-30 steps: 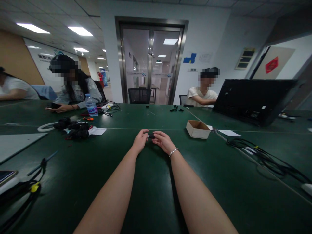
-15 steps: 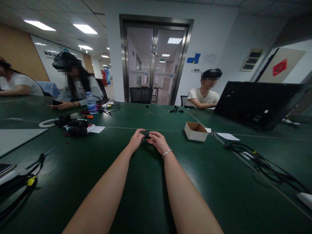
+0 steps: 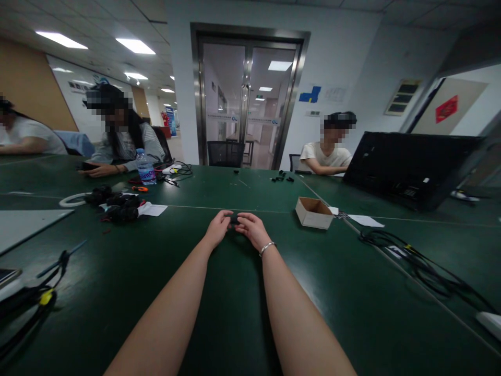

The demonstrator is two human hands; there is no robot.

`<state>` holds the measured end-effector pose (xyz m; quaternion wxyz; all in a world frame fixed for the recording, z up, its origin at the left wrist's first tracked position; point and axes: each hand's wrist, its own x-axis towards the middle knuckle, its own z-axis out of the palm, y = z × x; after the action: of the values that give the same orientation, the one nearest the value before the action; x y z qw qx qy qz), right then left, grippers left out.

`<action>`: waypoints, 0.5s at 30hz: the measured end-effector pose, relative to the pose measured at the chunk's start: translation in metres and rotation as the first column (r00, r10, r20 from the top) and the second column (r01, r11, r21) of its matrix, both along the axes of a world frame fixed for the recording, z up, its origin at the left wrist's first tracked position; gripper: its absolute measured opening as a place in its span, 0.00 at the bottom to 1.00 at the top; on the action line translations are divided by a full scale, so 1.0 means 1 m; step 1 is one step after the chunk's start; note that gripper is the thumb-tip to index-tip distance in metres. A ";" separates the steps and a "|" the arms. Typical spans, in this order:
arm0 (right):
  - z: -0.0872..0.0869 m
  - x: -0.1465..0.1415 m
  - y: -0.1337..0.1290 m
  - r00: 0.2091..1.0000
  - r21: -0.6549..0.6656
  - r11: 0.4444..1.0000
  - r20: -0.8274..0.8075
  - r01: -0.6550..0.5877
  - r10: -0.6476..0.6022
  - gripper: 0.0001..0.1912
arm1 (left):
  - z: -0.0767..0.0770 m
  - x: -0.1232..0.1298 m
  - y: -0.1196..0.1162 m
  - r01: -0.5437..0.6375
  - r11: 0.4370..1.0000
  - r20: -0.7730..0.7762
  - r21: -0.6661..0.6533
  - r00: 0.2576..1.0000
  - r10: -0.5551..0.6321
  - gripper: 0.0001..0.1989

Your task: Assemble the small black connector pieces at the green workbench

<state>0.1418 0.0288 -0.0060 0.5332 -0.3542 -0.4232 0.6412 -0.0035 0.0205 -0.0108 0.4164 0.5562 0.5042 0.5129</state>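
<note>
In the head view, the small black piece (image 3: 234,220) lies directly between your left hand (image 3: 218,230) and your right hand (image 3: 253,230), its long axis seeming to run from side to side, with neither of your hands clearly nearer. Both hands are narrowed to a fingertip pinch on it (how firmly each grips, you cannot tell at this size), above the green tabletop (image 3: 235,308), with the open cardboard box (image 3: 313,220) well apart to the right.
</note>
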 end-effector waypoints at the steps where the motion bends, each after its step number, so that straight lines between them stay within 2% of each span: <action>1: 0.000 0.000 0.000 1.000 0.003 1.000 -0.002 0.001 -0.001 0.10 | -0.001 0.000 0.000 -0.005 1.000 -0.004 -0.003 1.000 0.005 0.16; 8: 0.001 0.005 -0.002 1.000 0.026 1.000 -0.014 -0.016 0.017 0.10 | -0.006 0.001 0.003 -0.004 0.999 -0.093 0.053 0.996 0.009 0.15; 15: 0.001 0.009 -0.009 1.000 0.033 0.999 -0.026 -0.002 0.002 0.13 | -0.004 0.004 -0.005 0.006 0.999 -0.184 0.033 0.983 0.000 0.14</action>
<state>0.1509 0.0203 -0.0051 0.5438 -0.3365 -0.4272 0.6392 0.0006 0.0156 -0.0152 0.3594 0.6088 0.5311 0.4670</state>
